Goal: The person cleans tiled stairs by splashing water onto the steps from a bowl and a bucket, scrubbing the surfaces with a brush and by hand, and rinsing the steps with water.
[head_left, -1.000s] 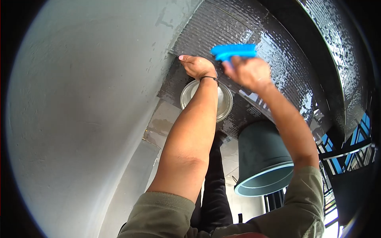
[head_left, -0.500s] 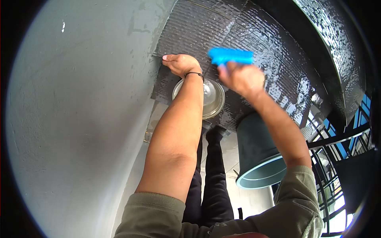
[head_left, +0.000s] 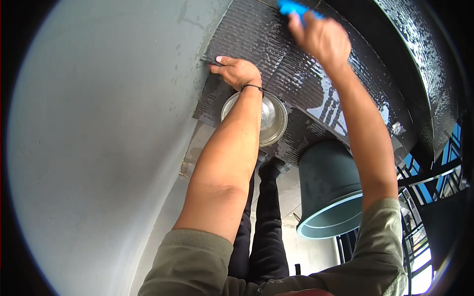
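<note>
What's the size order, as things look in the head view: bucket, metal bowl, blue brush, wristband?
1. Bucket
2. Metal bowl, partly covered by the forearm
3. Blue brush, visible part only; blurred and partly hidden
4. Wristband

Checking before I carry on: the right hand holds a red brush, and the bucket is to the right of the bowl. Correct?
Not quite: the head view shows the right hand holding a blue brush, not a red one. The bucket is to the right of the bowl.
</note>
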Demonstrator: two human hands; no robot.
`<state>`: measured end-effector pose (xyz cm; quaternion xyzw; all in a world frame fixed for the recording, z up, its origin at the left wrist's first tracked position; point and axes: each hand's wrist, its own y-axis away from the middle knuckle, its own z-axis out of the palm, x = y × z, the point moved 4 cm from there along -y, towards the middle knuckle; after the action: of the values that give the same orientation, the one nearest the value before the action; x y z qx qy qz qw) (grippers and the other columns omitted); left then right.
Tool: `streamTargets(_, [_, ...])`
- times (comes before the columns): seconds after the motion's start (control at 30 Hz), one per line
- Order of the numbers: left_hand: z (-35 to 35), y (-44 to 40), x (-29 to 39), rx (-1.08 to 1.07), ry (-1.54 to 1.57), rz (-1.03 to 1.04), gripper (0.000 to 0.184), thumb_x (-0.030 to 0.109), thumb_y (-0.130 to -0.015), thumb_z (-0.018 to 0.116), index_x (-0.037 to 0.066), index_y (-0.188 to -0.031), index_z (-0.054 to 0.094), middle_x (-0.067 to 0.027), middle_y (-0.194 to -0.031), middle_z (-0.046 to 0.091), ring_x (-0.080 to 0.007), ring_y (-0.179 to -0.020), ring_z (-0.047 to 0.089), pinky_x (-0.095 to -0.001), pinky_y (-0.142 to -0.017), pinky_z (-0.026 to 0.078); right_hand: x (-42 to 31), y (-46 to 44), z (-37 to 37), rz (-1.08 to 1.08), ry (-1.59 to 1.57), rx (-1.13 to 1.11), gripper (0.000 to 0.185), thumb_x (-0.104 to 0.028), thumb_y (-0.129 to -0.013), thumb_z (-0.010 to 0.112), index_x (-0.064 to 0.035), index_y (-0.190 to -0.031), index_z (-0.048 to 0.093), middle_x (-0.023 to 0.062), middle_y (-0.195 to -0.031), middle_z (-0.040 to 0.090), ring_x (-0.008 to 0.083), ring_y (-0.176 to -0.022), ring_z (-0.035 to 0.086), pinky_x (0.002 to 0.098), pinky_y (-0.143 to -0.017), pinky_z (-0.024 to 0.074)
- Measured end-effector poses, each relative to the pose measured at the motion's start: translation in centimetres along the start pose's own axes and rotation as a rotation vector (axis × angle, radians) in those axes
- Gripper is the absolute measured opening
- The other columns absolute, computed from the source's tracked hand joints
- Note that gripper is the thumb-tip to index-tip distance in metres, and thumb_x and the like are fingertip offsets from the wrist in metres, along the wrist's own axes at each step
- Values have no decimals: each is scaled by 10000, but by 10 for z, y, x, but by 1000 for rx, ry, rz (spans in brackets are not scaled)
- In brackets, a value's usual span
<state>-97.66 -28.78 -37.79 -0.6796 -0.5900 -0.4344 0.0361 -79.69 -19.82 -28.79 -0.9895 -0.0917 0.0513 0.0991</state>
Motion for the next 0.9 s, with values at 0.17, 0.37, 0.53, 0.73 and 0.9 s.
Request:
streamTargets(0.17, [5, -23, -32, 43, 58, 253, 641, 458, -1064, 181, -36, -1473, 213, -374, -1317, 500, -530, -1102, 589, -554, -935, 516, -35, -44, 67, 79, -151, -533, 444, -491, -930, 564, -86, -1106, 518, 167, -1063, 497, 295, -979, 433, 444, -803, 346])
streamTargets(0.37, [-70, -65, -110, -301, 504, -85, 551, 388, -1043, 403, -42, -1383, 341, -270, -1220, 570, -352, -967, 665, -489, -793, 576, -153, 75, 27, -99, -367, -523, 442, -441, -943, 514, -97, -754, 717, 159, -732, 711, 323, -668, 710, 448, -598, 584])
streamTargets(0.53, [-78, -44, -76, -224, -13, 254, 731, 336, -949, 615, -47, -1469, 273, -279, -1412, 431, -399, -1331, 444, -496, -1066, 398, -42, 123, 10, 255, -193, -494, 511, -513, -976, 480, -60, -860, 687, 214, -698, 686, 404, -671, 694, 502, -624, 574])
streamTargets(0.73, [-2, 69, 27, -303, -728, 610, 1108, 542, -847, 666, -87, -1536, 67, -288, -1621, -21, -420, -1511, 46, -570, -1202, 95, 191, 213, -18, 918, 189, -124, 476, -477, -961, 508, -65, -840, 714, 217, -716, 692, 395, -650, 702, 499, -590, 572])
streamTargets(0.9, [65, 81, 31, -77, -648, 1126, 735, 542, -995, 354, 88, -1564, 250, -162, -1642, 178, -317, -1529, 114, -531, -1216, 98, -22, 190, -22, 745, -319, -385, 530, -509, -944, 503, -27, -854, 706, 217, -684, 684, 407, -632, 695, 502, -630, 580])
